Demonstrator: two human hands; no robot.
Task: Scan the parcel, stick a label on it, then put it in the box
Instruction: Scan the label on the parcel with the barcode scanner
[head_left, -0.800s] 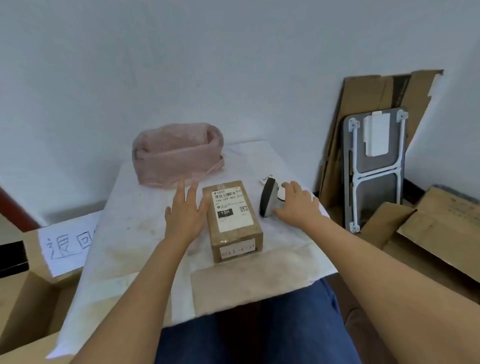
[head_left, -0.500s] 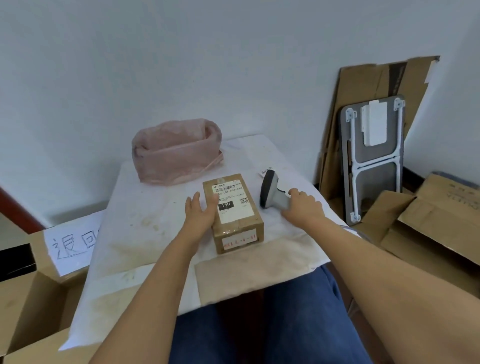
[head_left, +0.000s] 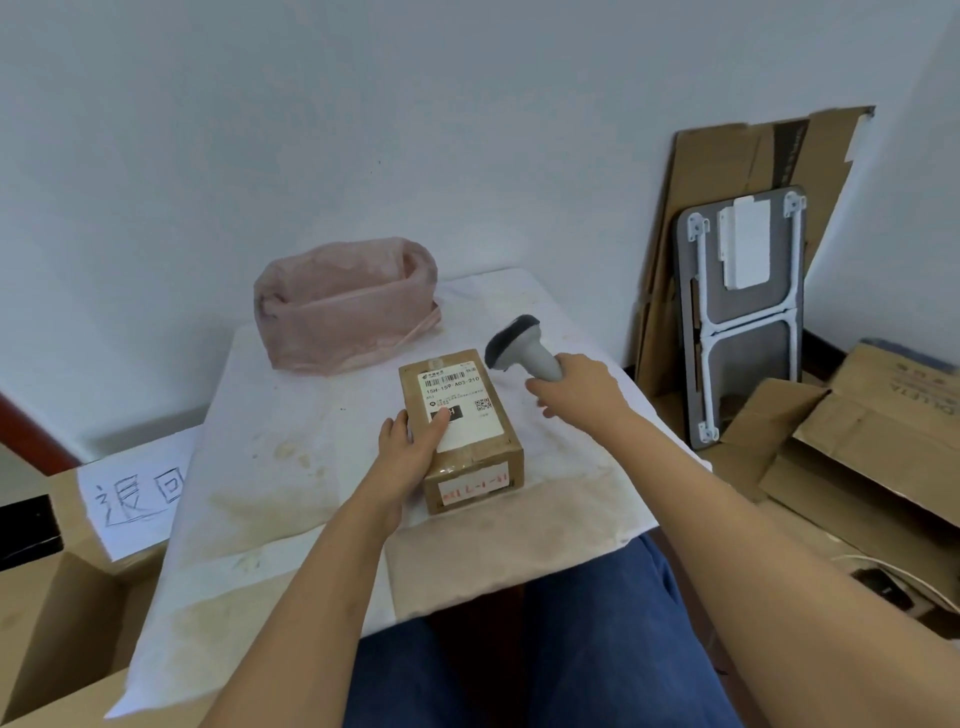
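1. Parcel first: a small brown cardboard parcel (head_left: 460, 431) with a white printed shipping label on top lies flat at mid-frame on the white-covered table (head_left: 291, 467), touching it along its whole base.
2. The left hand (head_left: 410, 452) rests against the parcel's left edge, thumb laid across the label, fingers loosely curled, steadying rather than lifting.
3. The right hand (head_left: 576, 387) is wrapped round the handle of a grey handheld barcode scanner (head_left: 522, 345), lifted off the table just right of the parcel, dark head tilted toward the label.
4. My reading: scanning is the step in hand. Next, the scanner's window needs aiming squarely at the barcode near the label's far end; the left thumb sits lower down and seems clear of it.
5. A pink plastic bag (head_left: 345, 304) slumps behind the parcel, well apart.
6. An open brown cardboard box (head_left: 62, 613) with a handwritten paper sign waits at lower left; flattened cartons (head_left: 857, 457) clutter the right. Nothing blocks the scan.
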